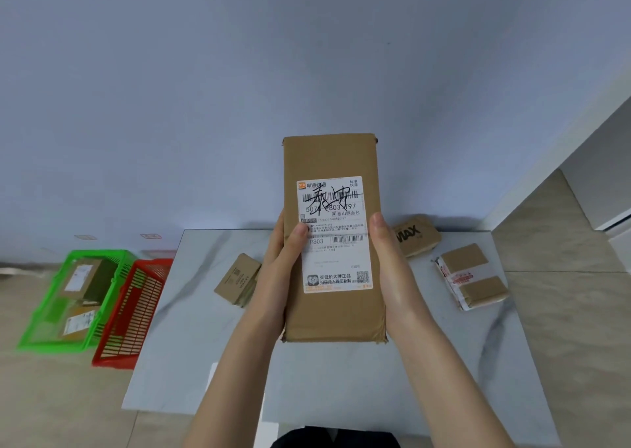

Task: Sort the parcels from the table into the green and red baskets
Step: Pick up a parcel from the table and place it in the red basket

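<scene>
I hold a long brown cardboard parcel [329, 161] upright in front of me, above the table, its white shipping label facing me. My left hand [281, 260] grips its left edge with the thumb on the label. My right hand [387, 260] grips its right edge. Three more parcels lie on the white marble table [191, 345]: a small brown box [237, 278] left of my hands, a box printed "MAX" [415, 234] and a taped box [471, 275] at the right. On the floor to the left stand the green basket [41, 314] holding parcels and the red basket [136, 311].
A pale blue wall rises behind the table. Beige floor tiles surround the table, and a white door frame or cabinet stands at the far right [601, 174]. The red basket sits right against the table's left edge.
</scene>
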